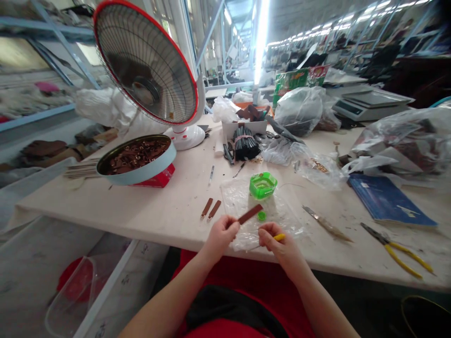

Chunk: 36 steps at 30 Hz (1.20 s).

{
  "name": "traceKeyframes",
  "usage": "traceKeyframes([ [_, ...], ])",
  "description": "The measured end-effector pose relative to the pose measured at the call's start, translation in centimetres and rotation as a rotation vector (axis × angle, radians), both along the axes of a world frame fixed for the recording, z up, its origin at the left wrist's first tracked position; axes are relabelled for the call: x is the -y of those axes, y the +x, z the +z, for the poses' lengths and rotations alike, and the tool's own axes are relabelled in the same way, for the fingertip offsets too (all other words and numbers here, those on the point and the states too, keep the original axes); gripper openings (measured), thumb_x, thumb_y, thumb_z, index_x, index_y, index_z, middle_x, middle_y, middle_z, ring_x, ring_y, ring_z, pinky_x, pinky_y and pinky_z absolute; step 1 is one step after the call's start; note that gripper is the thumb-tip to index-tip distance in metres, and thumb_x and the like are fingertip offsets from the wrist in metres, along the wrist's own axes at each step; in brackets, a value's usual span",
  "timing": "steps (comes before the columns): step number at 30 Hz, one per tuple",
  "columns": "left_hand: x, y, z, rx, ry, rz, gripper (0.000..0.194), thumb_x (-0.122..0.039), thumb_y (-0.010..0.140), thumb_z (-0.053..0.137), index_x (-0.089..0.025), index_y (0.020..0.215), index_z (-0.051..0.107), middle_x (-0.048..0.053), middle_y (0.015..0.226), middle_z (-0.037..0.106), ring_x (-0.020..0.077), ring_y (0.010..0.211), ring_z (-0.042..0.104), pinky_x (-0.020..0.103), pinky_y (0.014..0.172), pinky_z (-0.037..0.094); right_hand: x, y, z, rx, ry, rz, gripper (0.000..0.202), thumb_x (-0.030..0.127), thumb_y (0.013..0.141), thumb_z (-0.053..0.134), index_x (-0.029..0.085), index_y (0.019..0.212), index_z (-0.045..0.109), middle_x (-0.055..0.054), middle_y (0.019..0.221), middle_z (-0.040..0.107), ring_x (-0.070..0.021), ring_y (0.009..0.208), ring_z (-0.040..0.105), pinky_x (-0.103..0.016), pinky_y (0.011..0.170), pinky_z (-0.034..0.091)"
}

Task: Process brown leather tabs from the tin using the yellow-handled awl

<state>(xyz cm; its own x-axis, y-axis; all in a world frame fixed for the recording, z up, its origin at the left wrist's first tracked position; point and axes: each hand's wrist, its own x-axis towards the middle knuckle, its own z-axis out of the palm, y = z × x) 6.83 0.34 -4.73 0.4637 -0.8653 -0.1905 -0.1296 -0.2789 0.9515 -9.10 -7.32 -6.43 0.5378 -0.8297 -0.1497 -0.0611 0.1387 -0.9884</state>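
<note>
Pinching one end of a brown leather strip (250,214), your left hand (220,234) holds it tilted up and away, so its free end hangs over the clear plastic sheet (282,216) where your right hand (280,244) can get at it; that right hand is curled shut around a thin yellow-handled tool (278,238), whose fine tip lies low and points back toward your left hand. Just beyond the strip's far end sit a small green cap (261,216) and, a little further out, an open green pot (262,185), both kept on the plastic, probably to spare the tabletop (141,211). Two more brown strips (210,209) lie side by side just past your left hand, apart from it. Both hands work right at the near table edge, so you have little room behind them. Off to the right of your right hand lie a slim metal blade (326,224) and, further, yellow-handled pliers (398,249); far out to the left stands a round tin of brown pieces (137,157) with a red-rimmed heater (146,63) behind it
</note>
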Motion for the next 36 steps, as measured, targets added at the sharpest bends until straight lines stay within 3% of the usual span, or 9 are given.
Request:
traceKeyframes([
  [3, -0.7, 4.8, -1.7, 0.159, 0.067, 0.207, 0.030, -0.040, 0.073, 0.050, -0.012, 0.086, 0.053, 0.000, 0.068, 0.052, 0.0108, 0.059, 0.047, 0.022, 0.055, 0.038, 0.6, -1.7, 0.1, 0.083, -0.036, -0.220, 0.039, 0.053, 0.073, 0.055, 0.017, 0.087, 0.057, -0.001, 0.068, 0.060, -0.0100, 0.061, 0.049, -0.023, 0.057, 0.041],
  [7, -1.5, 8.7, -4.1, 0.226, 0.181, 0.261, 0.038, -0.040, 0.072, 0.050, -0.010, 0.094, 0.057, 0.005, 0.072, 0.058, 0.0136, 0.060, 0.051, 0.024, 0.053, 0.039, 0.6, -4.3, -1.0, 0.194, 0.006, -0.357, 0.030, 0.045, 0.076, 0.057, 0.018, 0.090, 0.059, -0.005, 0.092, 0.063, -0.0139, 0.081, 0.057, -0.028, 0.075, 0.045],
  [13, -2.5, 7.0, -3.4, 0.420, 0.210, 0.245, 0.055, -0.043, 0.072, 0.050, -0.008, 0.114, 0.049, 0.011, 0.092, 0.059, 0.0204, 0.076, 0.056, 0.031, 0.068, 0.044, -0.6, -8.7, -1.8, 0.368, 0.067, -0.477, 0.024, 0.037, 0.076, 0.060, 0.019, 0.092, 0.060, -0.005, 0.106, 0.062, -0.0159, 0.091, 0.060, -0.034, 0.087, 0.043],
  [16, -2.5, 2.3, -1.5, 0.476, 0.154, 0.035, 0.055, -0.052, 0.074, 0.045, -0.011, 0.111, 0.051, 0.011, 0.095, 0.059, 0.0220, 0.080, 0.055, 0.033, 0.072, 0.044, -1.2, -11.7, -1.0, 0.475, 0.082, -0.565, 0.026, 0.041, 0.079, 0.054, 0.018, 0.090, 0.061, -0.006, 0.099, 0.065, -0.0145, 0.084, 0.062, -0.031, 0.082, 0.046],
  [20, -1.6, -7.2, 1.8, 0.514, 0.133, -0.439, 0.042, -0.048, 0.077, 0.044, -0.016, 0.100, 0.058, 0.008, 0.088, 0.063, 0.0227, 0.079, 0.056, 0.033, 0.075, 0.042, -2.2, -17.2, 0.1, 0.644, 0.185, -0.733, 0.022, 0.033, 0.075, 0.058, 0.018, 0.090, 0.063, -0.004, 0.094, 0.068, -0.0127, 0.078, 0.063, -0.024, 0.071, 0.052],
  [26, 4.1, -19.8, 5.8, 0.726, -0.025, -0.779, 0.025, -0.033, 0.079, 0.044, -0.021, 0.088, 0.064, 0.007, 0.088, 0.065, 0.0221, 0.084, 0.058, 0.031, 0.076, 0.039, -3.8, -28.2, 1.3, 0.814, 0.436, -0.821, 0.034, 0.013, 0.063, 0.071, 0.020, 0.096, 0.064, -0.002, 0.100, 0.067, -0.0062, 0.072, 0.062, -0.014, 0.062, 0.054],
  [30, 8.1, -26.4, 5.0, 0.769, -0.067, -0.904, 0.027, -0.028, 0.078, 0.040, -0.020, 0.083, 0.065, 0.008, 0.089, 0.066, 0.0230, 0.086, 0.059, 0.032, 0.076, 0.040, -3.9, -32.7, 0.9, 0.804, 0.402, -0.884, 0.043, 0.018, 0.057, 0.078, 0.019, 0.097, 0.063, 0.000, 0.088, 0.069, -0.0062, 0.068, 0.063, -0.013, 0.057, 0.052],
  [34, 10.4, -32.8, 1.6, 0.644, -0.116, -0.959, 0.024, -0.030, 0.077, 0.041, -0.023, 0.069, 0.063, 0.004, 0.073, 0.065, 0.0208, 0.071, 0.059, 0.031, 0.065, 0.042, -0.6, -32.3, -1.2, 0.842, 0.373, -0.954, 0.052, 0.035, 0.040, 0.084, 0.023, 0.085, 0.062, 0.005, 0.070, 0.068, -0.0094, 0.064, 0.064, -0.017, 0.054, 0.052],
  [36, 11.7, -35.1, 0.0, 0.535, -0.096, -0.933, 0.015, -0.035, 0.073, 0.051, -0.024, 0.070, 0.062, 0.004, 0.073, 0.065, 0.0208, 0.068, 0.059, 0.031, 0.061, 0.044, 1.9, -31.2, -2.3, 0.760, 0.218, -0.979, 0.048, 0.049, 0.046, 0.079, 0.026, 0.083, 0.061, 0.007, 0.070, 0.067, -0.0083, 0.063, 0.063, -0.020, 0.057, 0.052],
])
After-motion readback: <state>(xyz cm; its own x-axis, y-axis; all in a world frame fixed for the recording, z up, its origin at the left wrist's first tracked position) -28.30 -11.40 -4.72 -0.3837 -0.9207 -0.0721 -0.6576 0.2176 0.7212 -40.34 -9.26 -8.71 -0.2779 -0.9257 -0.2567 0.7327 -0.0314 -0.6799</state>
